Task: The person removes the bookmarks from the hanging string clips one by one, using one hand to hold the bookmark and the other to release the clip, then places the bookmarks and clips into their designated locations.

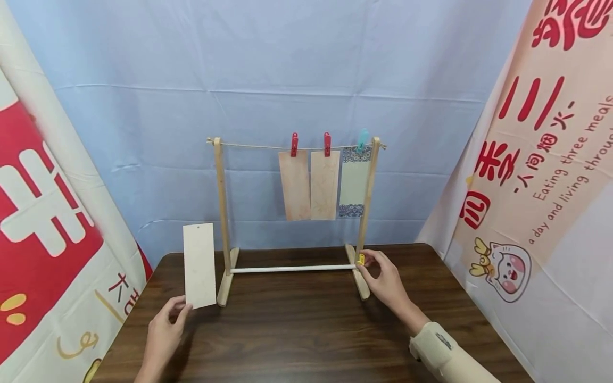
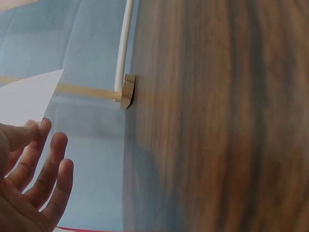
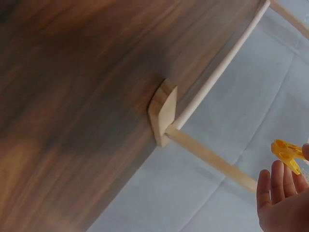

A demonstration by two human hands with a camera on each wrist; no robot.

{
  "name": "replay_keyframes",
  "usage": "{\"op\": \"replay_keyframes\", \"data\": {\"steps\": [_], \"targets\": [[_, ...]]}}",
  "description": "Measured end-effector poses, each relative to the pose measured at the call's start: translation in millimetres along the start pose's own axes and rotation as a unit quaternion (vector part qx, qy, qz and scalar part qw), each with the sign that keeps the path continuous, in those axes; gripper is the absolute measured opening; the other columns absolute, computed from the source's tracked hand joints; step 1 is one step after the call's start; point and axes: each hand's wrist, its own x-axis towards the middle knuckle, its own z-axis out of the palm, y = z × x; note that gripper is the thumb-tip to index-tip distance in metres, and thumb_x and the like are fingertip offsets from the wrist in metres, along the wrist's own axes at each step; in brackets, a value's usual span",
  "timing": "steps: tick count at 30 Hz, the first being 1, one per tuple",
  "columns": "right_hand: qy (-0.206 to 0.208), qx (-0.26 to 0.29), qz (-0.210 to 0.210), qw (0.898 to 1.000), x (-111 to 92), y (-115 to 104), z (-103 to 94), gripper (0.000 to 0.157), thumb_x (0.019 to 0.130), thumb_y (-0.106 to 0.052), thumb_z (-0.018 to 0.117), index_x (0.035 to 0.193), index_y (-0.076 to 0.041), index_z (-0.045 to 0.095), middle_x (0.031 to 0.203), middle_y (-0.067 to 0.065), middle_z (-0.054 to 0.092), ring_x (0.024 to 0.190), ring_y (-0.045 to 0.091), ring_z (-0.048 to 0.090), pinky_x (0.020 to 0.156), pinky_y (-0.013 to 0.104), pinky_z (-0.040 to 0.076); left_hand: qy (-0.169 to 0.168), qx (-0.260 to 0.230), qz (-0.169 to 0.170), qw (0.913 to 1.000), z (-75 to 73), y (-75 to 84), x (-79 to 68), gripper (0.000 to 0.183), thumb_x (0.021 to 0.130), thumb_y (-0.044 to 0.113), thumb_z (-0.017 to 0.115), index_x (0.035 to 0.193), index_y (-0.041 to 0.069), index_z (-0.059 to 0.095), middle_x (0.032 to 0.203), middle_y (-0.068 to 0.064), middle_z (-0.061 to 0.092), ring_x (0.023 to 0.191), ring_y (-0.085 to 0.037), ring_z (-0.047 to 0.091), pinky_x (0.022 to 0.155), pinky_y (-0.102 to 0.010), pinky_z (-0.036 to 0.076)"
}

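Note:
My left hand pinches a pale rectangular card by its lower edge and holds it upright, left of a wooden stand. A small hole shows near the card's top. In the left wrist view, the thumb and index finger grip a corner of it while the other fingers spread loosely. Beside the stand's right post, my right hand pinches a yellow clothespin between thumb and fingers. From the stand's string hang two tan cards under red clothespins and a blue-patterned card under a turquoise clothespin.
The stand rests on a dark wooden table, its feet joined by a white bar. Behind it hangs a light blue cloth. Printed cloths with red lettering hang at both sides.

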Motion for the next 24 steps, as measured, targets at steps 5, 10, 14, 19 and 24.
{"op": "replay_keyframes", "data": {"steps": [5,10,14,19,24], "targets": [[-0.004,-0.009,0.004,1.0,-5.2,5.4,-3.5,0.041,0.087,0.004,0.087,0.125,0.002,0.071,0.101,0.008,0.071,0.087,0.025,0.07,0.081,0.038,0.056,-0.007,0.002,-0.002,1.0,-4.2,-2.4,-0.9,0.018,0.099,0.011,0.08,0.116,0.008,0.076,0.097,-0.005,0.08,0.082,0.001,0.065,0.07,-0.015,0.042],[-0.003,-0.015,0.012,1.0,-9.7,8.5,-8.4,0.041,0.087,0.003,0.087,0.124,0.002,0.069,0.096,0.008,0.071,0.087,0.025,0.07,0.081,0.035,0.055,-0.013,0.004,0.004,0.9999,-6.8,-2.5,-1.9,0.018,0.099,0.01,0.08,0.117,0.008,0.075,0.096,-0.005,0.081,0.083,0.001,0.066,0.071,-0.015,0.042],[0.0,-0.026,0.014,1.0,-11.5,12.4,-12.4,0.04,0.087,0.003,0.088,0.122,0.002,0.069,0.093,0.008,0.071,0.085,0.025,0.069,0.08,0.042,0.055,-0.017,0.01,0.011,0.9997,-8.5,-1.7,-1.1,0.019,0.099,0.01,0.08,0.117,0.009,0.076,0.095,-0.003,0.081,0.084,0.0,0.067,0.073,-0.015,0.042],[-0.002,-0.034,0.016,0.999,-11.6,16.9,-16.9,0.04,0.087,0.003,0.088,0.122,0.002,0.069,0.095,0.009,0.071,0.085,0.024,0.068,0.079,0.047,0.056,-0.027,0.031,0.014,0.9991,-11.5,-0.4,0.8,0.02,0.099,0.011,0.08,0.118,0.009,0.076,0.095,-0.001,0.081,0.089,-0.01,0.072,0.076,-0.028,0.05],[-0.015,-0.046,0.026,0.998,-12.8,22.0,-20.7,0.039,0.088,0.002,0.087,0.123,0.002,0.068,0.097,0.011,0.07,0.086,0.026,0.068,0.078,0.05,0.057,-0.049,0.042,0.001,0.9979,-16.5,-2.1,1.0,0.022,0.101,0.015,0.078,0.122,0.007,0.075,0.096,-0.003,0.081,0.094,-0.023,0.074,0.079,-0.042,0.054]]}}
